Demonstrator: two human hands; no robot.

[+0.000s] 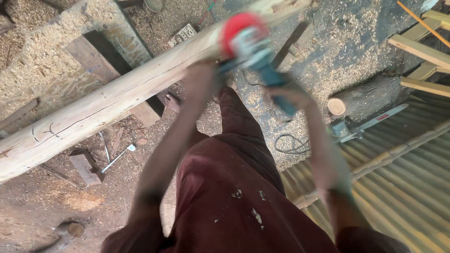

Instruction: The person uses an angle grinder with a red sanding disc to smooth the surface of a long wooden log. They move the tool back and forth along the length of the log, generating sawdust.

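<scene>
Both hands — left (199,75), right (286,96) — wrapped around the grinder (253,51) at the log (93,110)'s upper edge.

1. Soft, even daylight fills the scene – bright enough, with no harsh glare.
2. The upper right ground lies in darker shade.
3. Motion blur smears both hands and the angle grinder (251,47) – its red disc guard is a fuzzy blob.
4. The log (103,105) and sawdust floor (42,201) stay fairly sharp.
5. Straight lines bow slightly toward the edges.
</scene>
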